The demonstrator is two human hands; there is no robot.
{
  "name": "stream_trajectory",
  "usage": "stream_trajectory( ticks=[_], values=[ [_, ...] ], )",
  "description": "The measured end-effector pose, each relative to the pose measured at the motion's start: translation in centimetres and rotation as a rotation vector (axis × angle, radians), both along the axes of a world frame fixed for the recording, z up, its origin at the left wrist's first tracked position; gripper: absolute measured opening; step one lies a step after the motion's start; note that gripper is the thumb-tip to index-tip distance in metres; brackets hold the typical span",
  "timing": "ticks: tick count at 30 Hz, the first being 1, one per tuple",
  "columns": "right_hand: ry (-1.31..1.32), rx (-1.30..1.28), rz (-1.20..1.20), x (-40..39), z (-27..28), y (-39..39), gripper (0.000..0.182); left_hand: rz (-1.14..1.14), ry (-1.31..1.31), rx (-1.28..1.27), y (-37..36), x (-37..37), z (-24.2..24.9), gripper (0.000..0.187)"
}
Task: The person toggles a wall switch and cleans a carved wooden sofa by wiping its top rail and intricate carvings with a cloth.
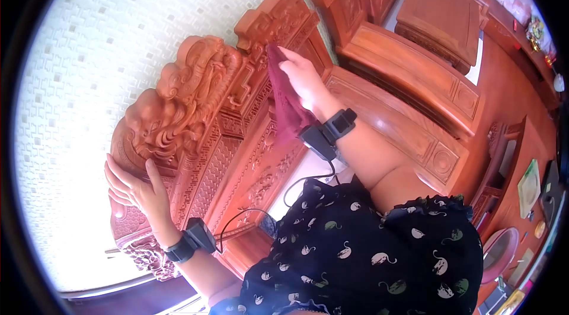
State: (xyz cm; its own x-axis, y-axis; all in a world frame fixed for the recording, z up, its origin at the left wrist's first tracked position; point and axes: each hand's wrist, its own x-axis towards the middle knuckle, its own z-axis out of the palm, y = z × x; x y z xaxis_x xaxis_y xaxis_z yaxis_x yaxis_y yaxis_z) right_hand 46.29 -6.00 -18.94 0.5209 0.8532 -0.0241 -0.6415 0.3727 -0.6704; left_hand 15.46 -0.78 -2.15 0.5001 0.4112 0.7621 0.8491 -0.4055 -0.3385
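A dark red cloth (pixel 284 95) hangs from my right hand (pixel 303 80), whose fingers are closed on it near the carved wooden sofa back (pixel 184 92). The cloth drapes down in front of the carved panel. At the lower left, my left hand (pixel 136 189) lies with its fingers spread over the end of the same reddish-brown backrest, close by a curled relief. Each wrist wears a black strap with a small box (pixel 200 235) and a cable.
Behind the backrest rises a white patterned wall (pixel 118 36). A second wooden seat (pixel 403 72) and a small square wooden table (pixel 438 18) stand at the upper right. At the right edge, a desk carries a round pink-framed mirror (pixel 499 255) and other small items.
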Motion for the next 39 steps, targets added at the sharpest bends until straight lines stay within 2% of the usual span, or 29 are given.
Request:
stream_trajectory(
  ticks=[1,3,4,5,8,10,13,14,15,17,18,20,21,24,25,28,32,34,37,38,39],
  values=[
    [-0.003,-0.002,0.001,-0.1,-1.2,1.3,0.038,0.001,-0.003,-0.002,0.0,0.0,0.0,0.072],
    [-0.874,-0.123,-0.64,-0.2,-2.6,3.2,0.039,0.014,0.01,0.027,0.0,0.2,0.0,0.072],
    [-0.967,-0.24,-0.594,-0.6,-0.8,1.8,0.04,0.01,0.007,0.023,0.0,0.4,0.0,0.072],
    [-0.97,-0.285,-0.603,-1.3,-0.8,1.9,0.039,0.033,0.0,0.027,-0.1,0.7,0.0,0.073],
    [-0.877,-0.192,-0.687,-1.0,-1.7,2.8,0.04,0.046,0.006,0.038,-0.1,0.7,-0.1,0.075],
    [-0.315,-0.077,-0.172,-0.7,-1.8,1.6,0.04,0.047,0.012,0.048,0.0,0.6,-0.1,0.076],
    [-0.145,-0.106,-0.114,-0.7,-2.8,0.1,0.04,0.045,0.022,0.038,0.0,0.3,-0.1,0.076],
    [-0.107,-0.122,-0.169,-0.5,-3.1,0.0,0.04,0.061,0.022,0.021,-0.1,0.3,-0.1,0.076],
    [-0.131,-0.133,-0.197,0.0,-3.4,-0.3,0.04,0.058,0.028,0.021,-0.2,0.3,0.0,0.076],
    [-0.394,-0.152,-0.444,1.2,-5.4,1.8,0.039,0.044,0.02,-0.003,-0.3,0.4,0.0,0.076],
    [-0.39,-0.154,-0.445,1.9,-6.0,2.2,0.039,0.043,0.024,-0.004,-0.3,0.4,0.0,0.076],
    [-0.776,-0.228,-0.669,3.1,-4.3,1.6,0.037,0.062,0.016,-0.007,-0.2,0.3,-0.1,0.077],
    [-0.774,-0.229,-0.671,3.4,-4.0,1.7,0.037,0.059,0.018,-0.006,-0.1,0.2,-0.1,0.077],
    [-1.064,-0.267,-0.77,4.3,-4.0,2.4,0.033,0.064,0.033,0.011,0.1,0.2,0.0,0.078],
    [-1.064,-0.264,-0.769,4.6,-4.2,2.1,0.033,0.068,0.026,0.0,0.0,0.3,0.0,0.078],
    [-1.348,-0.332,-0.707,5.4,-4.5,1.1,0.038,0.073,0.027,-0.007,-0.2,0.3,0.0,0.078],
    [-1.365,-0.346,-0.71,5.0,-4.3,1.2,0.038,0.05,0.034,0.008,0.1,0.2,-0.1,0.079],
    [-1.143,-0.423,-0.758,3.6,-4.2,2.4,0.036,0.064,0.039,0.017,0.1,0.3,-0.1,0.079],
    [-0.773,-0.178,-0.763,3.7,-4.6,4.7,0.037,0.077,0.05,0.048,0.0,0.5,-0.2,0.079],
    [-0.771,-0.178,-0.773,3.8,-4.0,4.2,0.037,0.076,0.057,0.066,0.2,0.5,-0.2,0.079],
    [-0.412,-0.139,-0.461,4.1,-3.5,3.6,0.038,0.068,0.056,0.068,0.2,0.6,-0.2,0.079]
  ],
)
